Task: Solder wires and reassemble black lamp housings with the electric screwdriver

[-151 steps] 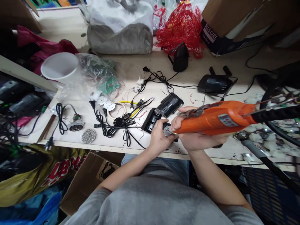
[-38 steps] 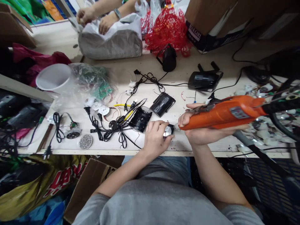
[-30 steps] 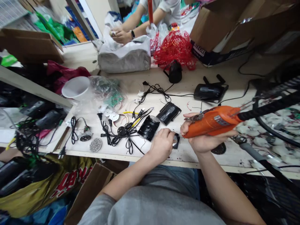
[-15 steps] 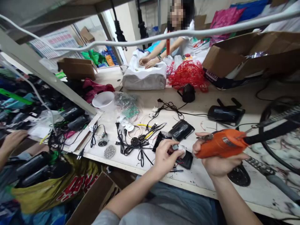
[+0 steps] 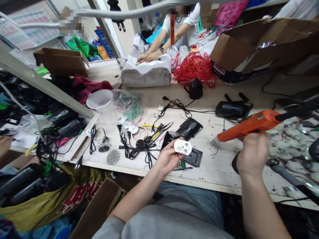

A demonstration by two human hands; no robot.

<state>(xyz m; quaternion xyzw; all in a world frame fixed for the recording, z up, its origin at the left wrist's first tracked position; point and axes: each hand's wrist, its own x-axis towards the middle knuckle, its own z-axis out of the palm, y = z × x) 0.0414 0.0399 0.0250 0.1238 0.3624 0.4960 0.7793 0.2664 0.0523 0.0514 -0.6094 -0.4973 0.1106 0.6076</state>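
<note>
My left hand (image 5: pixel 169 157) grips a white LED board (image 5: pixel 183 147) by its left edge. The board's face with several round lamps is turned up, and red wires show beneath it. Below it lie a small green circuit board (image 5: pixel 183 164) and a black plastic cover (image 5: pixel 196 157). An open black housing (image 5: pixel 168 138) sits just behind my left hand. Over the bench at right, my right hand (image 5: pixel 255 154) is wrapped around an orange corded hand tool (image 5: pixel 249 125). Its narrow tip points left and down, apart from the LED board.
Black power cords (image 5: pixel 136 146) lie tangled left of centre, near a disc of small metal pieces (image 5: pixel 113 157). White round parts (image 5: pixel 292 146) cover the right side. A white tub (image 5: pixel 100 99) and a cardboard box (image 5: pixel 249 53) stand farther back. Across the bench, a co-worker's hands (image 5: pixel 149 58) rest on a white sack.
My right hand has moved right with the orange tool, away from my left hand. My left hand has turned the LED board so its lamp side shows. The camera view has shifted.
</note>
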